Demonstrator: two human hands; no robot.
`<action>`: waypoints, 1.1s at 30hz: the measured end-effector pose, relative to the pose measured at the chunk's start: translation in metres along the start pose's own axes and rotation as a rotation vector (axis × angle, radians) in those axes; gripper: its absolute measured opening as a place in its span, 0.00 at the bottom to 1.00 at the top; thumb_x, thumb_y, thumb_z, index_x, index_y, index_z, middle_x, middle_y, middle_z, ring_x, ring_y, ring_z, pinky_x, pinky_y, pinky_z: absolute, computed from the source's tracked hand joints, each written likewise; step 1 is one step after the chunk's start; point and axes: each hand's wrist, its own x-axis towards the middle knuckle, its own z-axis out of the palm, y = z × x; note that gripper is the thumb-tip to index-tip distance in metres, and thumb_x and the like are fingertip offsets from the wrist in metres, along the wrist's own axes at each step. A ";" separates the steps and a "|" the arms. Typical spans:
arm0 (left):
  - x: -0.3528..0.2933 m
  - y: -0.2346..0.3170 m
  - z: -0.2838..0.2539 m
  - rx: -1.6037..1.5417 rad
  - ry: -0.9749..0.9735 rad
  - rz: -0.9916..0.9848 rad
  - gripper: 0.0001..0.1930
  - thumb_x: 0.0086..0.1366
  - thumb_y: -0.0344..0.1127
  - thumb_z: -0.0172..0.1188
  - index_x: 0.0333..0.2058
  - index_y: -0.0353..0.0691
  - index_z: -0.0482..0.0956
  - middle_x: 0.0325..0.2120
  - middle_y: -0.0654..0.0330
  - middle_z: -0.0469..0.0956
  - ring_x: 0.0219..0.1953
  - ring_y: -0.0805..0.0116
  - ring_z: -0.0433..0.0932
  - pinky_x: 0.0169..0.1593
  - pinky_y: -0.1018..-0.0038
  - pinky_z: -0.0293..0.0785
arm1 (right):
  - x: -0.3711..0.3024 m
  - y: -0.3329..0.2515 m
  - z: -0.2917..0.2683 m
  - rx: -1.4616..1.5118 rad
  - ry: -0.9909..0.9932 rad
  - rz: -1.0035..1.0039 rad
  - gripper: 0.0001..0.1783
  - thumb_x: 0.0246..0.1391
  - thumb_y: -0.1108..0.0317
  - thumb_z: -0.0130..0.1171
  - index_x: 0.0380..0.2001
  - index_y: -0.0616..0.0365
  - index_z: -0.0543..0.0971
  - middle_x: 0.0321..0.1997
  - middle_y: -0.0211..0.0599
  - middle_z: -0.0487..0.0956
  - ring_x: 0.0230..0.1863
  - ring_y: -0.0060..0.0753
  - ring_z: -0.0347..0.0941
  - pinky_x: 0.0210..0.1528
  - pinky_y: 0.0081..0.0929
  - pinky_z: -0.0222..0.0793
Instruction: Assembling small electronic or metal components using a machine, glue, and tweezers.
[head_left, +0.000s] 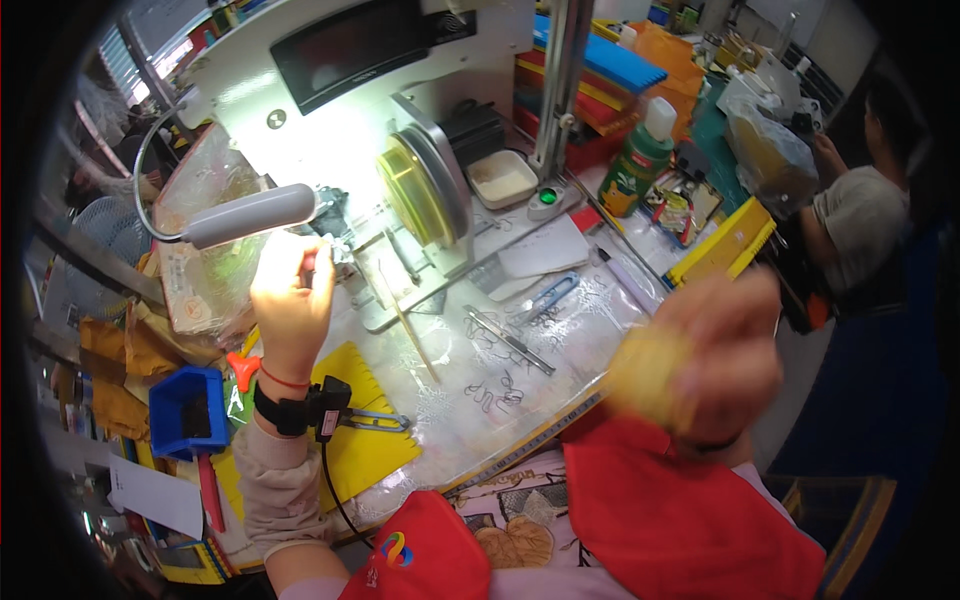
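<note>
Under the lit desk lamp (255,215), my left hand (292,285) is raised with thumb and fingers pinched together. Whatever lies between its fingertips is too small and too brightly lit to make out. Next to those fingers is a dark crumpled bundle (332,215), in front of a machine with a yellow-rimmed wheel (415,190). My right hand (735,345), off the table's front right edge, is smeared by motion. A blurred yellowish thing (650,378) shows at its fingers; its kind and whether it is gripped cannot be told.
On the table lie tweezers (510,340), a blue-handled cutter (550,296), a thin stick (408,320) and dark thread scraps (500,393). A green bottle (637,165) stands at right. A blue bin (190,410) and yellow board (365,440) are left. Another person (865,215) sits far right.
</note>
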 end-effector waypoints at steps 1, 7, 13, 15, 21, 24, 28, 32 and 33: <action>0.005 0.001 0.006 -0.034 -0.007 0.013 0.02 0.60 0.21 0.60 0.31 0.32 0.77 0.24 0.63 0.70 0.24 0.76 0.67 0.30 0.80 0.66 | 0.003 -0.014 0.007 0.257 -0.088 -0.013 0.05 0.53 0.75 0.63 0.34 0.57 0.79 0.35 0.41 0.75 0.36 0.35 0.74 0.38 0.29 0.71; -0.006 -0.010 0.002 -0.024 -0.020 -0.045 0.02 0.60 0.22 0.61 0.31 0.34 0.78 0.24 0.61 0.72 0.25 0.72 0.70 0.31 0.77 0.68 | 0.011 -0.042 0.073 0.679 0.298 -0.175 0.04 0.47 0.77 0.69 0.26 0.55 0.84 0.35 0.41 0.76 0.29 0.31 0.74 0.29 0.22 0.73; -0.002 -0.009 0.006 -0.090 -0.032 -0.135 0.02 0.61 0.22 0.60 0.30 0.35 0.77 0.23 0.63 0.69 0.25 0.75 0.67 0.29 0.79 0.65 | 0.009 -0.031 0.061 1.361 0.043 -0.094 0.02 0.53 0.77 0.65 0.30 0.64 0.81 0.34 0.52 0.79 0.32 0.42 0.79 0.33 0.28 0.82; -0.003 -0.012 0.000 -0.024 -0.017 -0.086 0.02 0.61 0.22 0.60 0.30 0.35 0.77 0.23 0.63 0.68 0.25 0.75 0.67 0.29 0.79 0.65 | 0.001 -0.041 0.066 1.340 0.251 -0.034 0.06 0.55 0.75 0.63 0.35 0.65 0.79 0.37 0.54 0.80 0.34 0.42 0.81 0.34 0.29 0.83; -0.001 -0.004 0.004 -0.014 -0.010 -0.029 0.03 0.59 0.21 0.61 0.32 0.34 0.78 0.23 0.60 0.71 0.24 0.70 0.69 0.31 0.76 0.69 | -0.045 0.071 0.036 -0.458 -0.495 0.281 0.08 0.50 0.72 0.63 0.36 0.56 0.80 0.40 0.35 0.76 0.42 0.42 0.72 0.47 0.41 0.68; -0.003 -0.002 0.002 -0.019 -0.013 -0.016 0.03 0.59 0.21 0.61 0.32 0.34 0.78 0.23 0.60 0.70 0.25 0.70 0.69 0.31 0.76 0.68 | -0.066 0.096 0.031 -0.600 -0.609 0.285 0.10 0.45 0.72 0.65 0.35 0.54 0.82 0.41 0.33 0.76 0.46 0.42 0.69 0.51 0.40 0.65; -0.003 -0.005 0.000 -0.052 -0.003 -0.044 0.03 0.59 0.21 0.61 0.31 0.34 0.77 0.23 0.60 0.70 0.25 0.70 0.69 0.31 0.76 0.68 | -0.067 0.103 0.032 -0.665 -0.706 0.240 0.07 0.45 0.67 0.64 0.31 0.52 0.84 0.39 0.31 0.76 0.47 0.39 0.68 0.50 0.35 0.63; -0.004 -0.007 0.001 -0.055 -0.012 -0.049 0.03 0.59 0.21 0.61 0.32 0.34 0.77 0.24 0.59 0.71 0.25 0.70 0.69 0.31 0.76 0.69 | -0.071 0.109 0.035 -0.676 -0.815 0.298 0.10 0.45 0.66 0.66 0.34 0.51 0.83 0.41 0.31 0.75 0.48 0.40 0.67 0.52 0.37 0.62; -0.003 -0.008 0.001 -0.052 -0.007 -0.050 0.03 0.59 0.21 0.61 0.32 0.34 0.77 0.24 0.59 0.71 0.25 0.70 0.69 0.31 0.76 0.69 | -0.072 0.110 0.035 -0.676 -0.815 0.292 0.10 0.45 0.66 0.66 0.34 0.51 0.83 0.41 0.31 0.75 0.48 0.40 0.67 0.52 0.37 0.62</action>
